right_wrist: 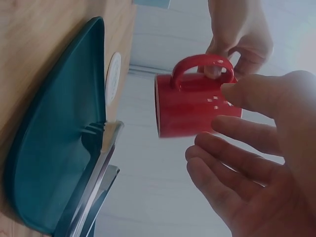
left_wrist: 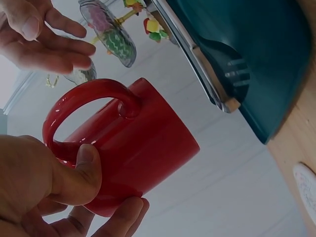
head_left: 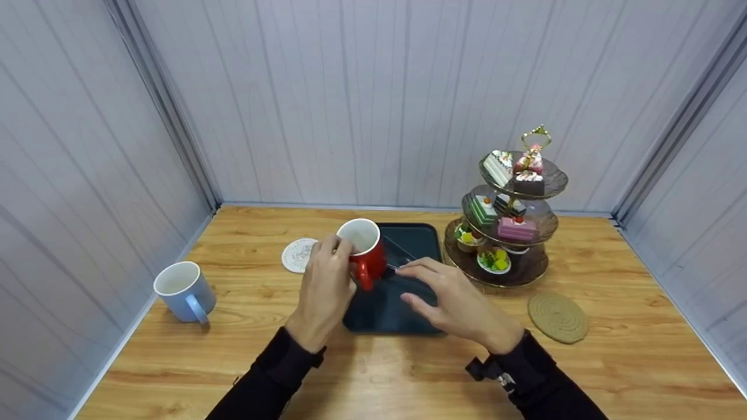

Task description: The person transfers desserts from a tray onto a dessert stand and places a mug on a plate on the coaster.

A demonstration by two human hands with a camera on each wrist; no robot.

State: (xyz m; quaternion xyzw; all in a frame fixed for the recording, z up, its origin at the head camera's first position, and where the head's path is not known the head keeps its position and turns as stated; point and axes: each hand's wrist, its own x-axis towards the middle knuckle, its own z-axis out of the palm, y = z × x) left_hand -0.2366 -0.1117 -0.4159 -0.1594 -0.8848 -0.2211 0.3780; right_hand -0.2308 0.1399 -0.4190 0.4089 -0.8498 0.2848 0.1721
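Note:
My left hand [head_left: 324,280] grips a red mug [head_left: 376,263] at its side near the rim, holding it above a dark green tray [head_left: 391,312]. In the left wrist view the thumb presses the red wall beside the handle [left_wrist: 81,94], with fingers on the opposite side. My right hand [head_left: 458,297] is just right of the mug, its fingers loosely extended and holding nothing. Shiny metal cutlery [right_wrist: 94,187] and a fork shape [left_wrist: 237,71] show at the tray; whether the fork shape is a reflection, I cannot tell.
A light blue mug [head_left: 189,297] stands at the left. Behind my left hand lies a white round coaster [head_left: 295,255]. A three-tier stand [head_left: 534,269] bearing several cakes rises at the right, with a woven tan coaster [head_left: 558,317] in front of it. Pale panel walls enclose the wooden table [head_left: 251,350].

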